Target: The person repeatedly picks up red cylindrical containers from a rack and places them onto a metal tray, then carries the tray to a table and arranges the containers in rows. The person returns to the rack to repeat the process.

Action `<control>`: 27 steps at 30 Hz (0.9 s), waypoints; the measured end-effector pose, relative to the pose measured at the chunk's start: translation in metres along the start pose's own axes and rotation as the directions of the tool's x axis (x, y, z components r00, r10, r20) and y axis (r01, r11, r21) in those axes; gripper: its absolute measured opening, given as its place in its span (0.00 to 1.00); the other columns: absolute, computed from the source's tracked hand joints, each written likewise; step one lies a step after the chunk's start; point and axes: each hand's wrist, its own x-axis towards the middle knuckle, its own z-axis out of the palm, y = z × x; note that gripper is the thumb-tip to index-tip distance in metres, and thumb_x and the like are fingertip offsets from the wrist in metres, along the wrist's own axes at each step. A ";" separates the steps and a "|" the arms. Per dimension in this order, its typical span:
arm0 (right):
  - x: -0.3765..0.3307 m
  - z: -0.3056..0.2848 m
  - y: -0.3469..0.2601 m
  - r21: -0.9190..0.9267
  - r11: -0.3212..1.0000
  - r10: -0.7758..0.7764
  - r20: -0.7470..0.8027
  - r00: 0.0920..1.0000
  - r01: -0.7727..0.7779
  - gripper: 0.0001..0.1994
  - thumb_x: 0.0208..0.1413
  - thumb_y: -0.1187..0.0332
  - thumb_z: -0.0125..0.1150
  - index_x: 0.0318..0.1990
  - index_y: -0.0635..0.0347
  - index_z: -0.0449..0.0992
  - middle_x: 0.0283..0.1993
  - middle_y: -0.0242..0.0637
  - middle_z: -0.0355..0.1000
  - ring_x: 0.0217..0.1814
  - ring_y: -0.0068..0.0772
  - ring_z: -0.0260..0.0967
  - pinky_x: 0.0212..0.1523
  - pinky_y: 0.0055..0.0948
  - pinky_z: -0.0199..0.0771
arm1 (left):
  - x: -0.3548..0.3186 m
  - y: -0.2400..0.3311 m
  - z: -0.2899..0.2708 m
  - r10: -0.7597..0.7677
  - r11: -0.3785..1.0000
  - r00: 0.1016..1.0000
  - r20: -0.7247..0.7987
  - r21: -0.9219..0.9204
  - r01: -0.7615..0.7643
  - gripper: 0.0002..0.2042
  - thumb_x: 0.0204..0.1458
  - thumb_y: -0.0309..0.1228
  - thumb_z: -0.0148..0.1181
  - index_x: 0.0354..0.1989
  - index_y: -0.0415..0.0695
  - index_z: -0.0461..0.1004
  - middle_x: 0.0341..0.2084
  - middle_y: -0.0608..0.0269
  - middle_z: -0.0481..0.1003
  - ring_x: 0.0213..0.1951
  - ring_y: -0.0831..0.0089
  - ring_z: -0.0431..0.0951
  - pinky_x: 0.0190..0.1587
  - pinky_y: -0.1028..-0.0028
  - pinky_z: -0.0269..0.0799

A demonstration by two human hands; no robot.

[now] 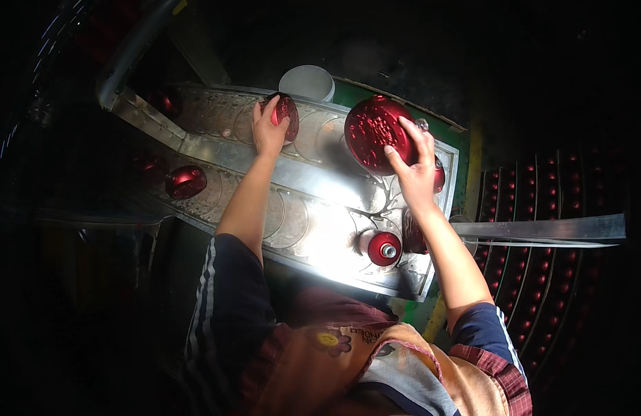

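My right hand (419,161) holds up a large shiny red round piece (377,132), with the thumb and fingers on its right side. The surface is glossy and full of bright reflections. Farther left, my left hand (268,129) has its fingers curved round another red round piece (286,114) over the metal tray (279,170). Below my right hand, a red round piece with a pale metal-looking neck (384,248) lies on the tray. Darker red pieces (414,232) sit beside it, partly covered by my right forearm.
More red pieces (186,182) lie toward the tray's dark left end. A pale round bucket (306,82) stands behind the tray. At right, a metal rail (542,229) juts out before racks holding rows of small red things (532,263). A metal frame bar (116,73) rises at upper left.
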 end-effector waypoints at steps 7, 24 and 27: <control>0.036 0.219 0.097 -0.181 0.973 0.171 0.150 0.974 -0.143 0.29 0.50 0.73 0.68 0.61 0.37 0.73 0.62 0.53 0.59 0.65 0.56 0.58 0.65 0.43 0.64 | 0.007 -0.052 0.032 -0.066 0.989 0.997 -0.028 0.129 0.069 0.30 0.45 0.28 0.68 0.59 0.65 0.74 0.66 0.57 0.60 0.56 0.46 0.67 0.61 0.57 0.65; -0.131 -0.078 -0.050 0.204 0.970 0.139 -0.006 0.990 -0.135 0.10 0.61 0.85 0.51 0.47 0.68 0.75 0.49 0.41 0.67 0.42 0.28 0.70 0.39 0.24 0.77 | -0.224 0.204 -0.013 0.463 0.765 0.737 0.492 -0.642 -0.052 0.34 0.45 0.30 0.66 0.65 0.46 0.66 0.64 0.55 0.67 0.63 0.56 0.66 0.66 0.60 0.61; -0.206 -0.144 -0.034 0.298 0.894 0.391 -0.160 0.906 -0.333 0.10 0.62 0.83 0.50 0.48 0.68 0.74 0.50 0.38 0.66 0.39 0.24 0.69 0.37 0.23 0.77 | -0.264 0.244 0.030 0.550 0.784 0.615 0.565 -0.604 -0.146 0.34 0.46 0.33 0.67 0.66 0.45 0.66 0.66 0.55 0.65 0.65 0.55 0.62 0.68 0.59 0.58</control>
